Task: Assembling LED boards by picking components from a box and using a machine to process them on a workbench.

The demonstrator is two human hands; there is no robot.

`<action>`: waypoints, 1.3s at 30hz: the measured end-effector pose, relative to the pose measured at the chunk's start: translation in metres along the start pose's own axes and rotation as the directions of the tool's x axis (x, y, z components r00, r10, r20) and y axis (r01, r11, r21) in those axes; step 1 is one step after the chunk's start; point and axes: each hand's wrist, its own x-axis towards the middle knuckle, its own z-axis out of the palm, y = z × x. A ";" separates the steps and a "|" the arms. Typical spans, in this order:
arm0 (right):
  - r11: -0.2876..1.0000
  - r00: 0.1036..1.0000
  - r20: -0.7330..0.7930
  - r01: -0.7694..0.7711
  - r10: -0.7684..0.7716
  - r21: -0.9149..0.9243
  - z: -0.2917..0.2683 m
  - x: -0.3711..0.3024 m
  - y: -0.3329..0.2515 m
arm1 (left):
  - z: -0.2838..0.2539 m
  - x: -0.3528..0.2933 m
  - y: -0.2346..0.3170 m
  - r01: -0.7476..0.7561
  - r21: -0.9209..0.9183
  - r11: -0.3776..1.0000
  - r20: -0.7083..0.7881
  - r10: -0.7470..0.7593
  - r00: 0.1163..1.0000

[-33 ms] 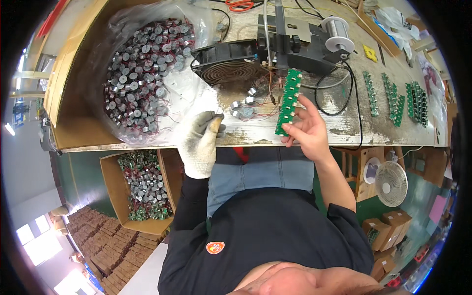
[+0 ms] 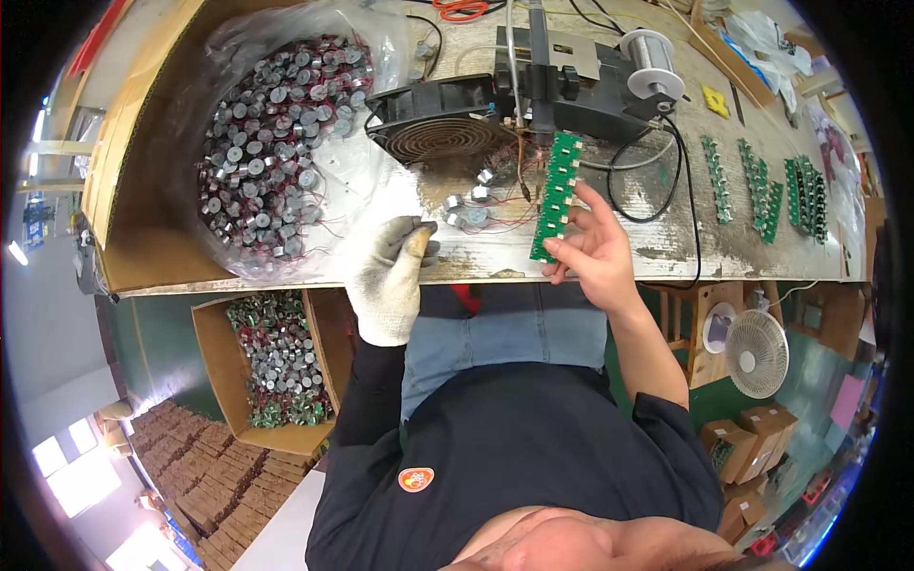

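A long green circuit-board strip (image 2: 556,200) with small white connectors along it stands tilted over the bench. My bare right hand (image 2: 586,243) pinches its lower end between thumb and fingers. In a white glove with greyed fingertips, my left hand (image 2: 395,271) is closed near the bench's front edge. Its thumb presses against the curled fingers, and whatever they hold is too small to make out. A few small round silver motors (image 2: 464,211) with thin red wires lie between my hands. Behind the strip is a soldering-iron tip (image 2: 525,190) on a stand.
A plastic-lined carton (image 2: 152,209) heaped with wired motors (image 2: 267,143) stands at left. A black fan (image 2: 438,133) and a solder-wire spool (image 2: 653,67) are at the back. Several green board strips (image 2: 759,190) lie at right, past a looped black cable (image 2: 687,190). Below left is another carton (image 2: 217,357).
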 end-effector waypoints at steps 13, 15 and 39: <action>1.000 0.998 0.057 0.023 -0.024 0.021 0.001 -0.003 0.005 | 0.052 -0.008 0.004 0.136 0.045 0.990 0.303 -0.143 0.942; 0.999 0.998 0.052 0.023 -0.024 0.025 0.002 -0.004 0.003 | 0.056 -0.005 0.001 0.217 -0.035 0.976 0.331 -0.193 0.924; 0.992 0.997 -0.004 0.075 -0.075 0.106 0.006 0.007 0.000 | 0.064 0.012 0.004 0.361 -0.152 0.920 0.374 -0.284 0.883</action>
